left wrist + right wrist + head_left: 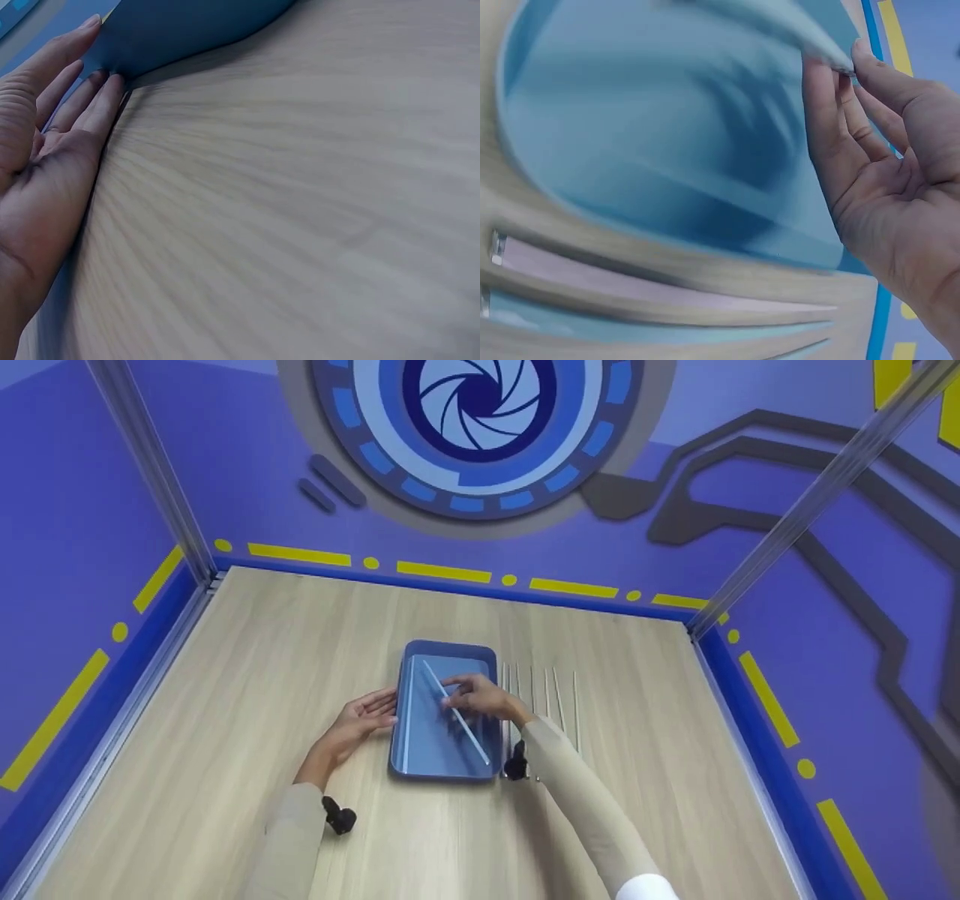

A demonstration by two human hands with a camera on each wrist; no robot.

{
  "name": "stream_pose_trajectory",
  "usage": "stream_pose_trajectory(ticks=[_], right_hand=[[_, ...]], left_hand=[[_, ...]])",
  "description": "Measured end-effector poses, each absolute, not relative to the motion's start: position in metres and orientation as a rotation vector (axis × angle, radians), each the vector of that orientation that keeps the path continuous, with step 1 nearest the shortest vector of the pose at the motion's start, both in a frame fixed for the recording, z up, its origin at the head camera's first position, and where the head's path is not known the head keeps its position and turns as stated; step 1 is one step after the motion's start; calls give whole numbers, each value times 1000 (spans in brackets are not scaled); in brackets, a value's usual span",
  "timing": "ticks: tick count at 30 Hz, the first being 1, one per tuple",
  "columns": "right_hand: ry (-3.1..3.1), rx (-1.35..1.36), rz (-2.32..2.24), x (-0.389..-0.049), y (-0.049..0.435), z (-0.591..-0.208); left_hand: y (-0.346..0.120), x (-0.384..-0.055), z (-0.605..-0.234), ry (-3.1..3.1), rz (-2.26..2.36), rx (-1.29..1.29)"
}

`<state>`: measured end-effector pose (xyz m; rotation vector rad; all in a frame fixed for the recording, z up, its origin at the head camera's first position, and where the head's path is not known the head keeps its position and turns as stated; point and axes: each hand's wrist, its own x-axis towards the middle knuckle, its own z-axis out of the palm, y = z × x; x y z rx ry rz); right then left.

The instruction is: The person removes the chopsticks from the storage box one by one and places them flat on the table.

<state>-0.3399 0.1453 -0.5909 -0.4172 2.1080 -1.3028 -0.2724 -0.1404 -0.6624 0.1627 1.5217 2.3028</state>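
Observation:
A blue rectangular tray (444, 750) sits on the wooden table. Over it, my right hand (484, 697) pinches a long, thin pale stick (471, 739) between thumb and fingers, the stick slanting across the tray. In the right wrist view the held stick (780, 22) is blurred, and its exact kind cannot be told. My left hand (356, 727) rests against the tray's left side with fingers extended; the left wrist view shows its fingertips touching the outer wall (172, 37). Along the tray's inner left edge runs a thin pale line, perhaps another stick (407, 720).
Several thin sticks (576, 712) lie roughly side by side on the table to the tray's right, partly under my right forearm. A pinkish one (630, 277) is closest to the tray. Blue printed walls (225, 472) enclose the table (300, 607) at the back and sides.

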Motion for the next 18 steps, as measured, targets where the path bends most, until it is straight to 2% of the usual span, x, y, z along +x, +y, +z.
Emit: stream_pose_trajectory(ticks=[9,18], right_hand=[[2079,-398,-1402,-336,156,-586],[2134,-334,-1450,-336,190,-572]], left_hand=[[-148,-267,-662,1566,2271,155],[-141,-272,-661,1576,2268,150]])
